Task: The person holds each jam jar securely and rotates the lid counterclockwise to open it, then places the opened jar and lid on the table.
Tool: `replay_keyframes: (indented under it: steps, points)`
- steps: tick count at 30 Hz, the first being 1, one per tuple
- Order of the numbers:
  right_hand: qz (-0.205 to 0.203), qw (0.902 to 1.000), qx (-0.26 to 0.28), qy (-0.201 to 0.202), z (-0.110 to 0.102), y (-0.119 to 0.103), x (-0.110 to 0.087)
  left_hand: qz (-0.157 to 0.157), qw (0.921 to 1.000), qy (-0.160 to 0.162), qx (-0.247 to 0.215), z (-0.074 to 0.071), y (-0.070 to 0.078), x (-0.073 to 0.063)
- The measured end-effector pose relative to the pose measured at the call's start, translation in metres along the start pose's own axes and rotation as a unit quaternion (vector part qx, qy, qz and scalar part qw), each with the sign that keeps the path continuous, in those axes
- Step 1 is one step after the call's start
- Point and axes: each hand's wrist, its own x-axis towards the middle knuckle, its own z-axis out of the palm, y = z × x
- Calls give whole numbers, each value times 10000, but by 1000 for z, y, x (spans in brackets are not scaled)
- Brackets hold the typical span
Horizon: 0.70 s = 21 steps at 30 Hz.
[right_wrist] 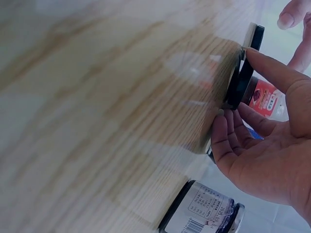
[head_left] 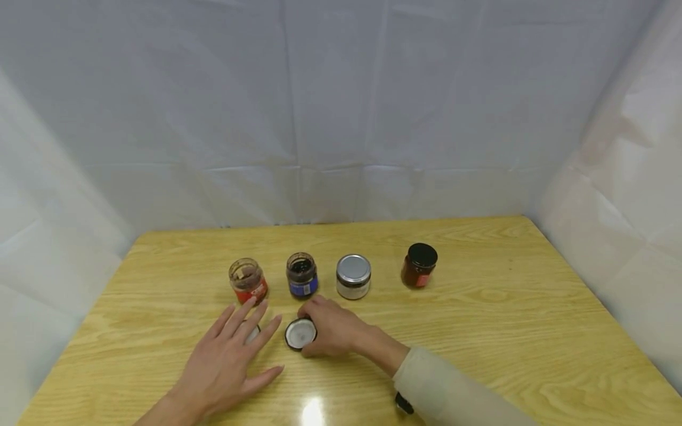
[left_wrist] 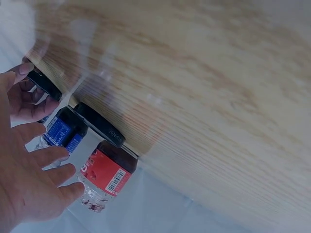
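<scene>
My right hand (head_left: 333,328) pinches a black jar lid (head_left: 301,333) by its edge, with the whitish inside facing up. In the right wrist view, thumb and fingers sit on opposite sides of this lid (right_wrist: 241,82), low over the table. My left hand (head_left: 224,361) has its fingers spread above a second black lid (left_wrist: 99,124), mostly hidden under them in the head view. Just beyond that hand stands an uncovered jar with a red label (head_left: 251,290). An uncovered jar with a blue label (head_left: 302,278) stands behind the lid in my right hand.
A glass jar with a silver lid (head_left: 353,277) stands right of the blue-labelled jar. Farther right is a dark red jar with a black lid (head_left: 420,266). The wooden table (head_left: 506,331) has pale sheeting (head_left: 341,118) behind it and at both sides.
</scene>
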Motion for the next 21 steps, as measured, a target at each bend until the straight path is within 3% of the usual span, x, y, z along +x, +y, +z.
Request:
replay_keyframes:
  steps: [14,21]
  points:
    - [-196,9997,-131,-7,0,3,-9,2,10000,-10,82,-3,1,-4]
    - [-441,9988,-163,-105,-19,10,-25,4,10000,39,63,-3,4,-3]
